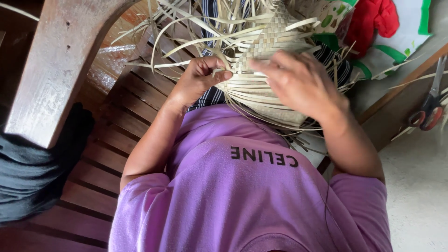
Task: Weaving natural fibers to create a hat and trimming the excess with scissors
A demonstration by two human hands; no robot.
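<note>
Purple shirt (252, 196) fills the near view, and beyond it a half-woven mat of pale straw strips (261, 70), loose ends fanning out, rests on the lap over a slatted wooden bench (112, 135). Left hand (198, 79) pinches a strip with its fingers; right hand (298, 81) lies blurred, fingers spread, on the weave. Red-handled scissors (429, 109) lie on the floor beyond the bench's right edge, and a wooden beam (56, 65) crosses on the left.

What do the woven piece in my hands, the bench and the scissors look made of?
Woven piece: pale, flat, matte strips with loose ends, likely dried palm leaf or similar plant fibre. Bench: reddish-brown slats with grain, apparently wood with a slight sheen. Scissors: grey shiny blades, likely metal; red handles, probably plastic.
</note>
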